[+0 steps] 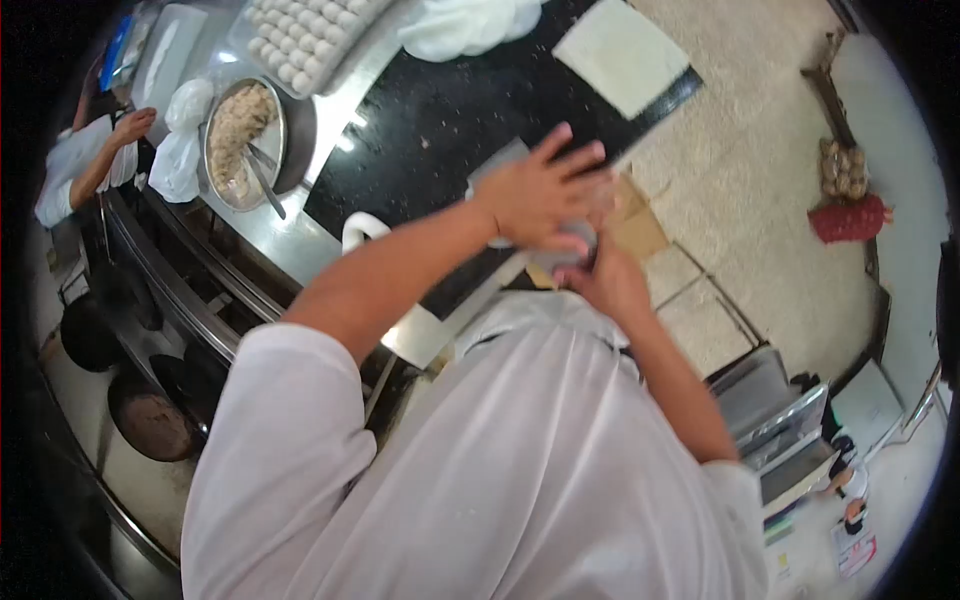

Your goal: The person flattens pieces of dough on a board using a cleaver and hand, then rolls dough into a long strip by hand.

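At the near edge of the black worktop (430, 130), your left hand (540, 195) spreads its fingers above a blurred grey object (580, 258); your right hand (615, 285) is against it, grip unclear. Best keep it level, well supported.

"What finish is your black worktop (420, 130)?"
"Smooth, glossy; the metal counter (285, 245) beside it shines too."
"Your 2 sleeves (280, 430)?"
"Matt white cloth."
"And your held piece (577, 243)?"
"Its material is too blurred to tell."
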A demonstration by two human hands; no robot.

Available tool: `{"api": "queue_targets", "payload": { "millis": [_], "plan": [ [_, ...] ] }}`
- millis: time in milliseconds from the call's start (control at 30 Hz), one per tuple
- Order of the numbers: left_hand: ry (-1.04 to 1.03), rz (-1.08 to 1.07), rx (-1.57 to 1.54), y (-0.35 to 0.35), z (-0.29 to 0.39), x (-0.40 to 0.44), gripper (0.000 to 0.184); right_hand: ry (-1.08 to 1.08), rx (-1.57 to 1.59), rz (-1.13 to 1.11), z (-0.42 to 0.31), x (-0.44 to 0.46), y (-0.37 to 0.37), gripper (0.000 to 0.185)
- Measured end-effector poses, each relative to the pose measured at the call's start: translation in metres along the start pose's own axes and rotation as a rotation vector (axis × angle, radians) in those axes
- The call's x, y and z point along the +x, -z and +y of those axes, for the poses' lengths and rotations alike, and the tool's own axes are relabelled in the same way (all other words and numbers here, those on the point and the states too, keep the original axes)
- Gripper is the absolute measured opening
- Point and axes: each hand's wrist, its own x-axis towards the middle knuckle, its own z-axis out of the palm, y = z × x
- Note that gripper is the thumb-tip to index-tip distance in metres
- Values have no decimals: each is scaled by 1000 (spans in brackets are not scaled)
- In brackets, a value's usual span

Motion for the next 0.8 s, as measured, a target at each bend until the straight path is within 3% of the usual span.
{"api": "queue_targets", "payload": {
  "millis": [100,233,333,400,433,500,533,633,700,800],
  "plan": [
    [119,73,99,16,-24,9,73,88,-104,-35,-24,30,44,71],
    [137,174,147,20,-48,8,74,129,-161,2,-31,39,43,67],
    [145,85,31,-4,10,-27,74,267,80,-76,13,15,-3,74],
    [126,-2,6,-9,20,-23,74,651,-289,455,33,3,-18,60],
    [61,33,-22,-13,19,-7,74,644,-290,453,37,11,-11,60],
    [-3,58,-88,-12,18,12,74,167,23,32,47,6,3,62],
    [42,63,-3,-3,2,26,75,97,-132,76,30,12,23,63],
    [119,128,137,9,-24,51,76,135,-139,-91,15,49,76,65],
    [182,144,128,12,-26,41,77,170,-189,-63,7,50,74,65],
    [245,198,76,18,-11,7,79,227,22,-77,2,22,45,69]
  ]
}}
